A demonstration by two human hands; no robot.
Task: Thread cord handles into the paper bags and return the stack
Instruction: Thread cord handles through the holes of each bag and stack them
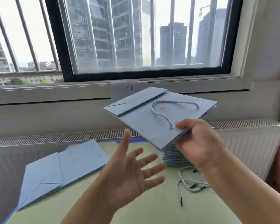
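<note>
the right hand (199,143) pinched a flat blue paper bag (153,117) by its near corner and held it in the air above the desk (136,207), thumb on top. a cord handle (168,110) already looped across its upper face, so the threading of this bag looked done, at least on the side that showed. the left hand (132,173) hovered below it with fingers spread wide, holding nothing.

the bag lay nearly level, tilted a little, its long axis running from near right to far left, its folded bottom flap toward the window (144,38).

the step in hand seemed to be setting it on the finished stack (173,157) beneath it. next would likely come an unthreaded bag from the left pile (63,170) and one of the loose cords (189,183) at right.
</note>
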